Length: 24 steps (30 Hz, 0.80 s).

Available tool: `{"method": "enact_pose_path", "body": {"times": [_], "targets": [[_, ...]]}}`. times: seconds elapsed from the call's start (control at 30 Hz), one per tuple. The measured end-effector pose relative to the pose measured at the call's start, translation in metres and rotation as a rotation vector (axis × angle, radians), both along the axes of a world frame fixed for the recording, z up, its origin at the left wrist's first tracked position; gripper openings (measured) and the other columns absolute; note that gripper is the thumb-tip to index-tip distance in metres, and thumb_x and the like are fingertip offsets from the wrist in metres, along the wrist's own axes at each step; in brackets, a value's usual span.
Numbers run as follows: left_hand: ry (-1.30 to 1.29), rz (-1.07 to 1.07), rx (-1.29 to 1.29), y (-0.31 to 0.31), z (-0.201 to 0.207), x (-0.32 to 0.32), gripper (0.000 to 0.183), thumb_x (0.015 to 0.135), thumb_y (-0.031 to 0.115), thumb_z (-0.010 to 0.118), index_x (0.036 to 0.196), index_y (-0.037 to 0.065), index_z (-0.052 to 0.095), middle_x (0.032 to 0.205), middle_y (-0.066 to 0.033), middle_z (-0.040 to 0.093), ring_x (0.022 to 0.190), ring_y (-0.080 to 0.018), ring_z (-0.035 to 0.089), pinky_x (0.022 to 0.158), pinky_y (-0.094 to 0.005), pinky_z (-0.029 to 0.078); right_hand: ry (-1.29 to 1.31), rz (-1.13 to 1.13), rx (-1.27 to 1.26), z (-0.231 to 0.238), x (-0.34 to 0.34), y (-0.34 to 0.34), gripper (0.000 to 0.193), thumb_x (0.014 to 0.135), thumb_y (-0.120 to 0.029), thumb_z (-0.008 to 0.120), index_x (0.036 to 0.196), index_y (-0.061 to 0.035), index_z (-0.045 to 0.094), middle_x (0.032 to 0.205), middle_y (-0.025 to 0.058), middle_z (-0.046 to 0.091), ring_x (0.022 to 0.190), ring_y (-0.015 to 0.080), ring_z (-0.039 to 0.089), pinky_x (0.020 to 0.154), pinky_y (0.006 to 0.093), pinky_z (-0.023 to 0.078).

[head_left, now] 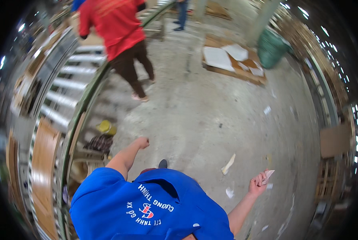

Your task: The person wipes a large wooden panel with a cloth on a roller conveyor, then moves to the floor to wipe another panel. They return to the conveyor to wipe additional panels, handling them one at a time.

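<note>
My left hand [141,143] hangs out in front of my body above the concrete floor, its fingers curled closed; nothing shows in it. Off to the right, my right hand [257,185] pinches a small folded piece of pale pinkish paper [269,176], which sticks out past the fingertips. A roller conveyor [67,83] runs along my left side, with a varnished wooden panel [45,176] lying on its near rollers. Neither hand touches the conveyor.
A person in a red shirt [115,28] walks beside the conveyor ahead. Cardboard with white sheets [218,59] lies on the floor near a green sack [272,49]. Paper scraps [228,164] litter the floor. A yellow container [105,127] sits by the conveyor; wooden pallets [327,180] stand right.
</note>
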State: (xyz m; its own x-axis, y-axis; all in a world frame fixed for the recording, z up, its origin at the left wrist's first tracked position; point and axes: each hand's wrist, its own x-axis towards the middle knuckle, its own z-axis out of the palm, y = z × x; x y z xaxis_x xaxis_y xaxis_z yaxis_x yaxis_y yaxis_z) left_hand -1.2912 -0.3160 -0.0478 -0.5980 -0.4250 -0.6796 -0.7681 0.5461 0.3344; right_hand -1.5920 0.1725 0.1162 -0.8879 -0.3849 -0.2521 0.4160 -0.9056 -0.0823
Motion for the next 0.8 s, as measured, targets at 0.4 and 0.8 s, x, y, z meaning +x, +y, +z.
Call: {"method": "enact_pose_path", "body": {"times": [0.4, 0.8], "targets": [[0.299, -0.358, 0.107, -0.001, 0.007, -0.431, 0.034, 0.08, 0.03, 0.059, 0.105, 0.008, 0.06, 0.1, -0.0161, 0.064, 0.094, -0.033, 0.06, 0.081, -0.0402, 0.048, 0.007, -0.427, 0.169, -0.037, -0.182, 0.051, 0.038, 0.094, -0.027, 0.041, 0.129, -0.011, 0.044, 0.072, 0.0016, 0.046, 0.04, 0.0081, 0.03, 0.035, 0.0231, 0.023], [-0.122, 0.032, -0.001, -0.047, 0.007, -0.542, 0.037, 0.071, 0.035, 0.066, 0.093, 0.005, 0.064, 0.091, -0.0171, 0.065, 0.089, -0.0328, 0.061, 0.08, -0.039, 0.049, 0.233, 0.189, 0.061, 0.012, -0.618, -0.163, 0.044, 0.094, -0.044, 0.038, 0.119, -0.0109, 0.051, 0.067, 0.0038, 0.045, 0.038, 0.0091, 0.031, 0.038, 0.0237, 0.022]]}}
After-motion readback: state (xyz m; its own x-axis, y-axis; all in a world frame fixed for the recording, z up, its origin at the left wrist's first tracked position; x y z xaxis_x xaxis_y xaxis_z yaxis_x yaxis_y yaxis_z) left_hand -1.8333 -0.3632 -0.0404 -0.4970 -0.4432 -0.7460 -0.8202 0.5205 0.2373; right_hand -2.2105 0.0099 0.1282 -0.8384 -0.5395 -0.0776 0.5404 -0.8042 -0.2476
